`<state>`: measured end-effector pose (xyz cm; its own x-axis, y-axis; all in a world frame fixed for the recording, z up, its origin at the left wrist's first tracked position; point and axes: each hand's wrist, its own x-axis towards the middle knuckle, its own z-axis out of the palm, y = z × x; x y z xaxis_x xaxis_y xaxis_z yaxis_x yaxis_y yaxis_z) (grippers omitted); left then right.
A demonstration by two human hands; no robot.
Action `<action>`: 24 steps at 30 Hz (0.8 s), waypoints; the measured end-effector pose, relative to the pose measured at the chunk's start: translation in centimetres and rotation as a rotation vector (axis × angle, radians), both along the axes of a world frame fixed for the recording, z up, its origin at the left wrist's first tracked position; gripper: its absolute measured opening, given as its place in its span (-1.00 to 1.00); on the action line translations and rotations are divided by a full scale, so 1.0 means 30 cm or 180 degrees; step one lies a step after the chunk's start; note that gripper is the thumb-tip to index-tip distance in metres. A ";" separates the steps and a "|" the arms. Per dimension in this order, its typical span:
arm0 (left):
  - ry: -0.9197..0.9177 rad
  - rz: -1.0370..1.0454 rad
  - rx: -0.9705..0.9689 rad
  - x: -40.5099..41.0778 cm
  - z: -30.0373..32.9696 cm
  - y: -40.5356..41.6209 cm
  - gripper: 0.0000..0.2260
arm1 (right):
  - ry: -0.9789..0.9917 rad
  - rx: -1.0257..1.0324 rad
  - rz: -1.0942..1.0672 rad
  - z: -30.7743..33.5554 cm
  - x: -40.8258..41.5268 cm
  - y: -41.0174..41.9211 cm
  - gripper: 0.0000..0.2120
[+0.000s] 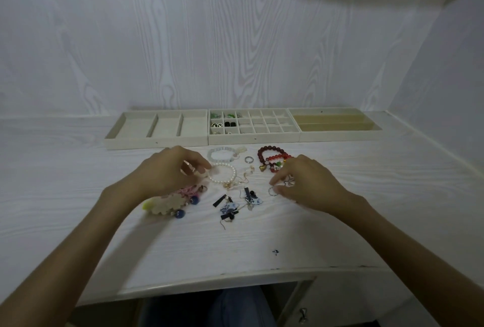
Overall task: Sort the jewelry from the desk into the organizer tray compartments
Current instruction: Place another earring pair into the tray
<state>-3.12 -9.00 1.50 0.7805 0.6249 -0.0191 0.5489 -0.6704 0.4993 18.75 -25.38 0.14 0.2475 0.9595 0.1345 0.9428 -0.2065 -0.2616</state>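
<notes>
Jewelry lies scattered on the white desk (366,209) in front of three cream trays. My left hand (167,169) hovers beside a pearl bracelet (222,177), fingertips curled and touching its left edge, with something small between them. My right hand (306,182) rests over a thin silver ring (272,192), thumb and forefinger pinching at it. Red bead bracelets (272,156) lie just beyond that hand. A pale green bracelet (222,155) and a silver ring (249,160) sit nearer the trays. Blue-and-white fan earrings (230,209) lie in the middle.
The grid tray (255,139) in the middle holds green and black earrings in its left cells. A three-slot tray (157,140) stands left, a long-slot tray (337,136) right. Pink and blue tasselled pieces (183,201) lie under my left wrist. White walls close the desk behind and right.
</notes>
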 end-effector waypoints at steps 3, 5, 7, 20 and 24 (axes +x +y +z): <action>0.0219 0.0068 0.0434 -0.004 -0.006 -0.009 -0.78 | -0.0076 -0.0008 0.0002 0.007 -0.008 0.010 -0.81; 0.0215 0.0096 0.0506 -0.001 -0.006 -0.011 -0.79 | -0.0057 0.0081 0.0049 0.014 -0.021 0.024 -0.78; 0.0212 0.0107 0.0462 0.003 -0.004 -0.008 -0.79 | 0.0029 0.0169 0.0140 0.016 -0.049 0.049 -0.79; 0.0047 0.0000 0.0012 -0.056 -0.018 0.031 -0.76 | 0.0105 -0.0346 0.0477 -0.003 -0.121 0.160 -0.89; -0.0046 -0.0259 -0.0183 -0.030 -0.024 0.020 -0.73 | -0.0002 -0.0370 0.0486 -0.002 -0.115 0.137 -0.86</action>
